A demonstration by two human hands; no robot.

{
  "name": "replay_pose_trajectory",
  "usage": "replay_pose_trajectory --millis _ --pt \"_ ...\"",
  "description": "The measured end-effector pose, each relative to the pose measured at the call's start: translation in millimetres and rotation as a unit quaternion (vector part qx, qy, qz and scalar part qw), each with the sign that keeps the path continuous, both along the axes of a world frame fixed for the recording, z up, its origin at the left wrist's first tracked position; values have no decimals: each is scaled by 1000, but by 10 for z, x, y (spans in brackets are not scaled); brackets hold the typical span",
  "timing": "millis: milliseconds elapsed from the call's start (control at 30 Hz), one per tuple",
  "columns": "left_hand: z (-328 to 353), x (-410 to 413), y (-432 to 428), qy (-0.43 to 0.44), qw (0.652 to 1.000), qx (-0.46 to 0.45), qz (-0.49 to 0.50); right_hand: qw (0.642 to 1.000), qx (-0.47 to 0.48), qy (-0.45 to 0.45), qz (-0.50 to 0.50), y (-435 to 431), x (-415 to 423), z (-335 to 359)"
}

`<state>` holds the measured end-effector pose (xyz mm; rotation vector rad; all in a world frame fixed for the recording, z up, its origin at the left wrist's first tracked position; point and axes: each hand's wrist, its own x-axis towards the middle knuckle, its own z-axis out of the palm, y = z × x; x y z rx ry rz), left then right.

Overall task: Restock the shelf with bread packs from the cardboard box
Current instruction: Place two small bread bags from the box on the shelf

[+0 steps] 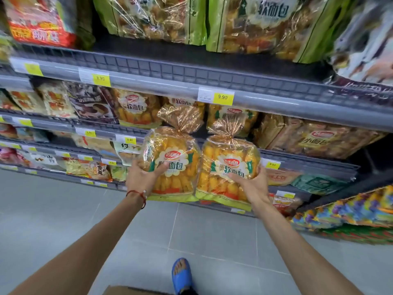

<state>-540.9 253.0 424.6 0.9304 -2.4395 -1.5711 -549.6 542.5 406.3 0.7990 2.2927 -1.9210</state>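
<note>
Bread packs fill the middle of the frame: the left hand [141,176] has its grip closed on the lower edge of one bread pack [170,165], thumb across the front, and the right hand [252,184] has its grip closed the same way on a second bread pack [228,171]. Both packs stand upright, side by side and touching, their gold tied tops pointing up, held in the air in front of the shelf [212,90]. Behind them on that shelf stand similar yellow packs. A yellow price tag [223,97] reading 9.90 sits on the shelf rail above. At the bottom edge of the frame, a corner of the cardboard box [131,291] shows on the grey floor, beside a blue sandal [181,274]. A red string bracelet [139,195] circles the left wrist.
</note>
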Motion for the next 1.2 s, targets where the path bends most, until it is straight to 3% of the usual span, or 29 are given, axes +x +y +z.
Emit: replay_pose_trajectory --millis 267,533,900,1200 --pt "-158 -940 -52 34 998 58 -21 997 -29 47 -48 0 -724 -126" --pt "-196 -1734 -116 100 989 96 -54 995 -17 97 -21 70 -1233 -186" --pt "-224 -2170 -238 87 980 166 -68 982 15 187 0 102 -1548 -214" --pt "-137 -2400 -182 178 971 139 -77 963 32 267 -10 -28 -1793 -2"
